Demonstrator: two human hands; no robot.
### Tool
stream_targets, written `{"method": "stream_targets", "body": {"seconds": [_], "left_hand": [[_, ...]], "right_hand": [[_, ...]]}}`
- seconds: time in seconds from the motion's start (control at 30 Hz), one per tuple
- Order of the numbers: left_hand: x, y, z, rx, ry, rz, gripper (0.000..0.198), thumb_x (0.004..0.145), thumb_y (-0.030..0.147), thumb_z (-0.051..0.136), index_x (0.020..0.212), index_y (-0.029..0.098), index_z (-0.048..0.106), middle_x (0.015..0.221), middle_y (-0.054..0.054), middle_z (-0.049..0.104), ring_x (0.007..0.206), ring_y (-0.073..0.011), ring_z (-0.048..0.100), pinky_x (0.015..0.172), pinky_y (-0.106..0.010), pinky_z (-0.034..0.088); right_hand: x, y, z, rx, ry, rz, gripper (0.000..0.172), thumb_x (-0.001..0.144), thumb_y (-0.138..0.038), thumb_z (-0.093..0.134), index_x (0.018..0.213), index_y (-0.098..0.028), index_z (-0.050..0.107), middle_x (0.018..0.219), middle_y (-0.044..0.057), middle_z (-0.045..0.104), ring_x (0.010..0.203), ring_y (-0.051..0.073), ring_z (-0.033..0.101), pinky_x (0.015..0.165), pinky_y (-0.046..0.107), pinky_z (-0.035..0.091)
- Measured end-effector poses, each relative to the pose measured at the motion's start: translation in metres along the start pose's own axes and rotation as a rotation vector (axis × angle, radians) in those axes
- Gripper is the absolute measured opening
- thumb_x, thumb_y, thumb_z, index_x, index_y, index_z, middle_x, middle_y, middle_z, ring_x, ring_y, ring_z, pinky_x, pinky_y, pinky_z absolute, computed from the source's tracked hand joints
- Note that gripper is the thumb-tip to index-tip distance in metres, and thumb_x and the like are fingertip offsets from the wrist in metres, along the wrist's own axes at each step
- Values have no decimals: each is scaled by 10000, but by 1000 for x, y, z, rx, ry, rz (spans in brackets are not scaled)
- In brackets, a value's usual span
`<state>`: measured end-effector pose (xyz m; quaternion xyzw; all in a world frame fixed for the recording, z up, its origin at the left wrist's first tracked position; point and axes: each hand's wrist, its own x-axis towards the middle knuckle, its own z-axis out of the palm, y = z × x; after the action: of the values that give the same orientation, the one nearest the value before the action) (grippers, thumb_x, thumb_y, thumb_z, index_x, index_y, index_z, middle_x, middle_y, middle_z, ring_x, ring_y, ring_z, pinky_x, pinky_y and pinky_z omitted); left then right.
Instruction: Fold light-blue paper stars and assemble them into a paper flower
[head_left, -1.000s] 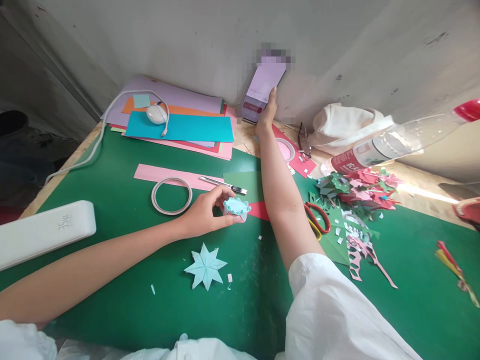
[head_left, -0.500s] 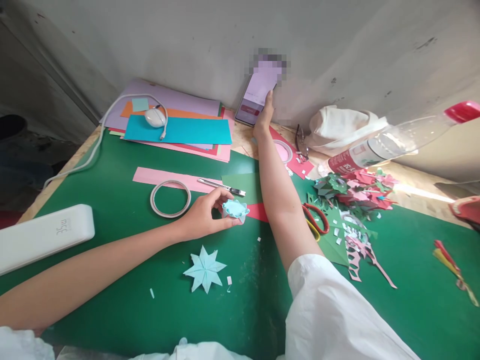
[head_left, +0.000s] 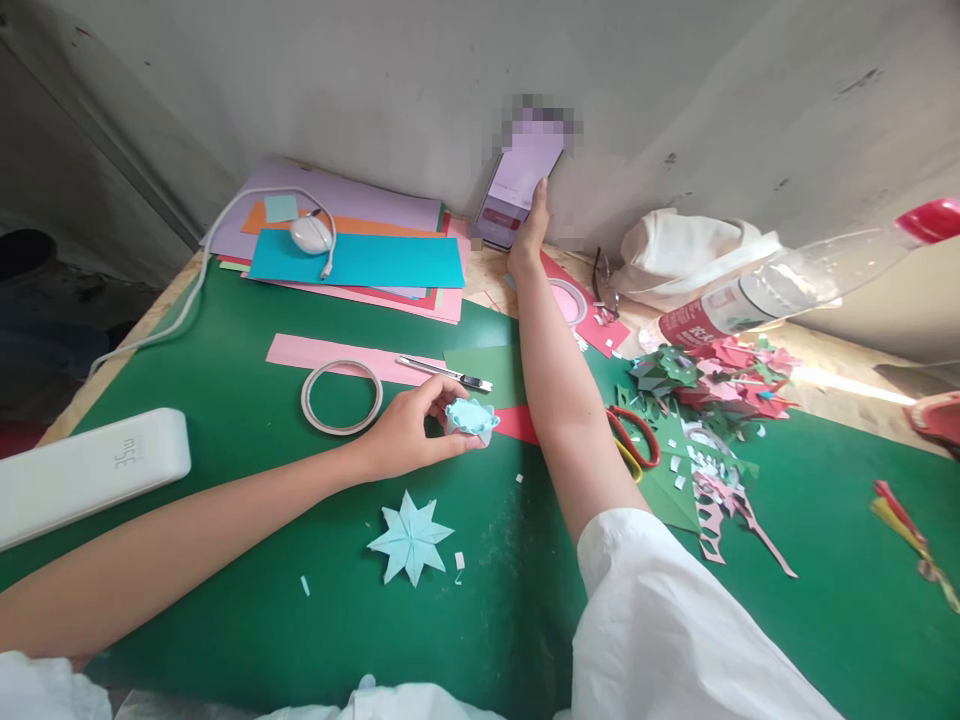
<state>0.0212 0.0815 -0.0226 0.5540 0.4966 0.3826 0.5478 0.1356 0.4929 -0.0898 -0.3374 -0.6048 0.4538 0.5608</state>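
Between the thumb and fingers of my left hand [head_left: 409,430] is a small light-blue folded paper flower [head_left: 471,417] with a scalloped edge. My right hand [head_left: 531,235] reaches far forward and grips the right edge of a phone [head_left: 514,185], which leans on the wall; my thumb lies along its screen. Part of the phone's top is pixelated. Nearer to me, a light-blue eight-pointed paper star [head_left: 410,538] lies flat. Just beyond my left hand are a utility knife [head_left: 444,374], a tape roll [head_left: 305,400] and a pink paper strip [head_left: 322,352].
Coloured paper sheets [head_left: 390,262] are stacked at the back left under a white cable. A white power bank [head_left: 97,470] lies left. Right of my right arm are scissors [head_left: 641,435], cut paper scraps [head_left: 709,490], paper flowers [head_left: 727,380] and a tilted plastic bottle [head_left: 795,285].
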Motion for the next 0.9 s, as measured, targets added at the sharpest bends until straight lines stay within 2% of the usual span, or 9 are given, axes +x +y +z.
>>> {"method": "stream_targets", "body": {"seconds": [0.1, 0.2, 0.33, 0.53, 0.67, 0.8, 0.9], "left_hand": [[1, -1, 0, 0, 0, 7, 494, 728, 400, 808, 1087, 189, 541, 1013, -36, 633, 833, -139, 575, 766, -276, 470], [0, 0, 0, 5, 1, 10, 491, 730, 397, 807, 1088, 190, 542, 1021, -36, 633, 833, -138, 574, 763, -275, 467], [-1, 2, 0, 6, 2, -5, 498, 722, 393, 811, 1089, 191, 541, 1023, -35, 635, 822, -136, 573, 745, -271, 459], [0, 2, 0, 9, 5, -13, 496, 720, 387, 812, 1089, 195, 541, 1015, -25, 635, 815, -133, 570, 738, -268, 453], [1, 1, 0, 3, 6, -16, 482, 730, 390, 803, 1082, 197, 537, 1006, -22, 635, 809, -130, 566, 737, -267, 449], [0, 2, 0, 5, 5, -17, 473, 736, 389, 795, 1080, 195, 535, 985, -25, 637, 806, -135, 566, 736, -269, 447], [0, 3, 1, 6, 5, -17, 468, 734, 388, 794, 1072, 195, 534, 980, -26, 635, 798, -134, 564, 732, -269, 447]], "right_hand": [[1, 2, 1, -5, 151, 36, 825, 626, -1007, 355, 1057, -389, 691, 1111, -73, 727, 1432, 193, 390, 1233, 415, 325], [1, 3, 1, -8, 161, 40, 793, 635, -1001, 373, 1059, -415, 698, 1090, -66, 733, 1435, 178, 388, 1215, 379, 361], [3, 4, 0, 2, 185, 27, 871, 588, -1001, 435, 1066, -327, 709, 1204, -1, 690, 1474, 264, 359, 1232, 511, 318], [7, 11, -1, 12, 178, 44, 768, 593, -1015, 390, 1011, -447, 695, 1145, -97, 716, 1433, 184, 389, 1240, 370, 326], [8, 13, -2, -3, 134, 27, 843, 591, -1031, 345, 1072, -426, 681, 1194, -98, 697, 1444, 180, 386, 1234, 418, 321], [7, 11, -1, 2, 132, 42, 769, 540, -1057, 342, 968, -508, 667, 1097, -174, 721, 1405, 141, 398, 1201, 319, 352], [4, 7, 0, 39, 150, 44, 809, 504, -1048, 414, 1002, -469, 681, 1112, -146, 721, 1419, 180, 388, 1232, 352, 315]]}}
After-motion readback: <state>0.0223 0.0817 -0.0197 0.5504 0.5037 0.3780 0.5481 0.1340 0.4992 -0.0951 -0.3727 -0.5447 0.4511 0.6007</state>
